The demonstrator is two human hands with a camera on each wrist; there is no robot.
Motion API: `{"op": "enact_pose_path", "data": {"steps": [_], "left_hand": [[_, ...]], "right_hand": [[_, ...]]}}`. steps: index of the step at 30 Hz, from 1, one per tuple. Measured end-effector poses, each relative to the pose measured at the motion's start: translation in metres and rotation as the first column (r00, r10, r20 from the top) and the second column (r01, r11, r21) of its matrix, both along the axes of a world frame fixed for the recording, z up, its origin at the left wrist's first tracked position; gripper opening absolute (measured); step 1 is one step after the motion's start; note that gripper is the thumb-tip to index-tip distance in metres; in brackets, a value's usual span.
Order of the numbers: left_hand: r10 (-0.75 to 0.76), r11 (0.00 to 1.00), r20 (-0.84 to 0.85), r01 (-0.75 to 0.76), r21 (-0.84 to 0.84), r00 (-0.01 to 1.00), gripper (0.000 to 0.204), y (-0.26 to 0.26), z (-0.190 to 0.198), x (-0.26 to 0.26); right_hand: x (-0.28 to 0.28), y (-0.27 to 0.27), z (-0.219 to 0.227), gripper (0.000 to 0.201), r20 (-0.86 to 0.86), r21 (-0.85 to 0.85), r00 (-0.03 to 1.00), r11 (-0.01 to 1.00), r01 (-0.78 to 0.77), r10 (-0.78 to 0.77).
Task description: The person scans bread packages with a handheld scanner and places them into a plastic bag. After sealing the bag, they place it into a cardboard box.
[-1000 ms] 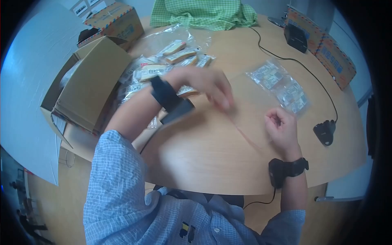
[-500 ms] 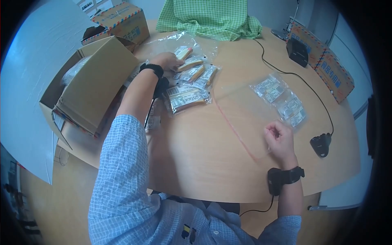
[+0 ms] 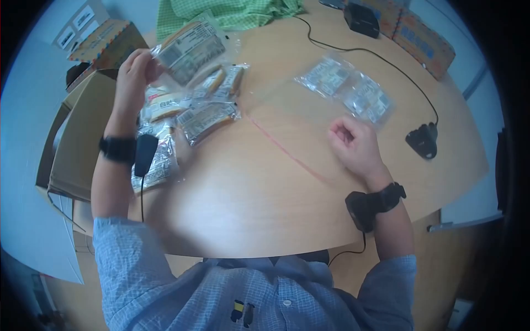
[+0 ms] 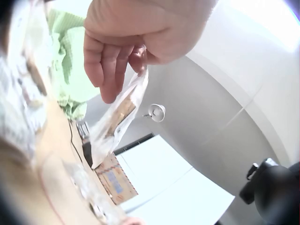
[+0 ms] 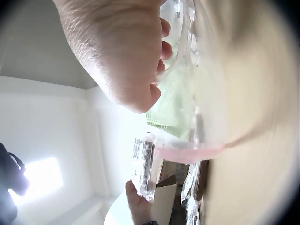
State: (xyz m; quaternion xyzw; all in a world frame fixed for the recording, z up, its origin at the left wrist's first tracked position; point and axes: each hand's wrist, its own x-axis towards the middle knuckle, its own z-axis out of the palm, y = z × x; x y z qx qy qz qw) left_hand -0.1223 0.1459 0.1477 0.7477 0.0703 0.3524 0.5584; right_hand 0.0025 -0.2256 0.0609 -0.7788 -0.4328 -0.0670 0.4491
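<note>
My left hand (image 3: pixel 132 83) holds up a clear packet with a printed label (image 3: pixel 193 49), above a heap of similar packets (image 3: pixel 207 118). In the left wrist view, the fingers of that hand (image 4: pixel 136 37) pinch the top edge of the packet (image 4: pixel 119 117). On the right, my right hand (image 3: pixel 356 146) is curled at the edge of a large clear bag with a pink strip (image 3: pixel 281 149). The right wrist view shows the bag's film against the fingers of this hand (image 5: pixel 117 51); the pink strip (image 5: pixel 187 153) is below. Labelled packets (image 3: pixel 367 99) lie inside the bag's far part.
An open cardboard box (image 3: pixel 77 143) stands at the left, another box (image 3: pixel 113 44) behind it. Green checked cloth (image 3: pixel 248 14) lies at the back. At the right are black devices (image 3: pixel 361 20) (image 3: pixel 423 140), a cable and a printed carton (image 3: pixel 422 44).
My left hand went from the table's middle to the heap, then lifted a packet from it up and to the left. My right hand stays curled by the bag. The head view has shifted.
</note>
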Motion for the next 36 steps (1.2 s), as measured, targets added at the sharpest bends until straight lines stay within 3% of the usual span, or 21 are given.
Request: {"op": "enact_pose_path", "data": {"steps": [1, 3, 4, 6, 8, 9, 11, 13, 15, 17, 18, 20, 21, 25, 27, 28, 30, 31, 33, 34, 36], "left_hand": [[-0.07, 0.987, 0.047, 0.076, -0.138, 0.996, 0.016, -0.019, -0.001, -0.009], [-0.162, 0.976, -0.076, 0.148, -0.162, 0.984, 0.019, -0.018, -0.017, -0.025], [-0.189, 0.963, -0.114, 0.161, -0.219, 0.975, 0.02, -0.034, -0.024, -0.032], [-0.217, 0.934, -0.189, 0.147, -0.326, 0.958, 0.022, -0.063, -0.039, -0.043], [-0.413, 0.87, -0.273, 0.288, -0.4, 0.869, 0.023, -0.071, -0.05, -0.052], [-0.411, 0.866, -0.304, 0.264, -0.425, 0.859, 0.022, -0.079, -0.056, -0.052], [-0.414, 0.86, -0.337, 0.242, -0.449, 0.846, 0.022, -0.091, -0.067, -0.046], [-0.577, 0.683, -0.277, 0.269, -0.679, 0.768, 0.02, -0.096, -0.077, -0.038], [-0.58, 0.643, -0.263, 0.235, -0.729, 0.771, 0.02, -0.109, -0.081, -0.027], [-0.6, 0.56, -0.227, 0.201, -0.804, 0.767, 0.022, -0.118, -0.08, -0.019], [-0.602, 0.557, -0.224, 0.202, -0.805, 0.766, 0.022, -0.113, -0.081, -0.017], [-0.602, 0.649, -0.262, 0.271, -0.71, 0.755, 0.02, -0.1, -0.08, -0.017], [-0.525, 0.725, -0.313, 0.222, -0.652, 0.791, 0.02, -0.095, -0.079, -0.021], [-0.469, 0.808, -0.377, 0.215, -0.548, 0.799, 0.02, -0.07, -0.071, -0.039], [-0.435, 0.814, -0.395, 0.165, -0.558, 0.809, 0.02, -0.073, -0.069, -0.044], [-0.404, 0.816, -0.404, 0.123, -0.565, 0.821, 0.02, -0.076, -0.067, -0.044], [-0.492, 0.78, -0.374, 0.208, -0.591, 0.786, 0.021, -0.072, -0.071, -0.043], [-0.436, 0.804, -0.394, 0.153, -0.575, 0.809, 0.022, -0.08, -0.07, -0.042], [-0.34, 0.834, -0.41, 0.07, -0.547, 0.847, 0.024, -0.097, -0.065, -0.039], [-0.343, 0.833, -0.404, 0.075, -0.549, 0.848, 0.024, -0.096, -0.067, -0.037], [-0.632, 0.569, -0.197, 0.276, -0.775, 0.75, 0.025, -0.089, -0.073, -0.031]], "right_hand": [[-0.001, 0.001, 0.002, 0.008, -0.009, -0.004, 1.0, 1.0, 0.012, -0.012], [-0.005, 0.003, 0.007, 0.016, 0.232, 0.046, 0.971, 0.998, 0.048, -0.058], [-0.007, 0.006, 0.01, 0.016, 0.23, 0.04, 0.971, 0.998, 0.053, -0.061], [-0.012, 0.011, 0.014, 0.023, 0.515, 0.1, 0.847, 0.99, 0.095, -0.134], [-0.014, 0.012, 0.013, 0.022, 0.549, 0.056, 0.827, 0.993, 0.106, -0.12], [-0.014, 0.012, 0.01, 0.02, 0.58, 0.015, 0.808, 0.993, 0.116, -0.103], [-0.008, 0.008, 0.0, 0.018, 0.525, -0.016, 0.847, 0.994, 0.107, -0.082], [-0.005, 0.004, 0.0, 0.015, 0.476, -0.046, 0.877, 0.994, 0.095, -0.061], [-0.008, 0.003, 0.002, 0.012, 0.306, 0.032, 0.948, 0.996, 0.082, -0.088], [-0.009, 0.004, 0.008, 0.012, 0.384, 0.03, 0.919, 0.997, 0.078, -0.083], [-0.009, 0.004, 0.009, 0.013, 0.457, 0.029, 0.886, 0.997, 0.072, -0.077], [-0.009, 0.007, 0.008, 0.014, 0.523, -0.005, 0.849, 0.996, 0.092, -0.075], [-0.009, 0.008, 0.005, 0.015, 0.584, -0.035, 0.809, 0.993, 0.111, -0.07], [-0.007, 0.007, -0.016, 0.018, 0.582, -0.174, 0.812, 0.981, 0.083, 0.034], [-0.008, 0.008, -0.014, 0.015, 0.361, -0.352, 0.93, 0.934, 0.068, 0.068], [-0.008, 0.008, -0.015, 0.015, 0.36, -0.353, 0.931, 0.933, 0.069, 0.068], [-0.006, 0.008, -0.017, 0.012, 0.402, -0.295, 0.915, 0.952, 0.082, 0.045], [-0.007, 0.008, -0.014, 0.012, 0.406, -0.296, 0.913, 0.951, 0.088, 0.042], [-0.01, 0.009, -0.007, 0.007, 0.375, -0.035, 0.925, 0.996, 0.087, -0.068], [-0.011, 0.009, -0.003, 0.007, 0.38, -0.037, 0.922, 0.995, 0.09, -0.069], [-0.012, 0.008, 0.002, 0.003, 0.43, 0.104, 0.894, 0.991, 0.085, -0.122]]}}
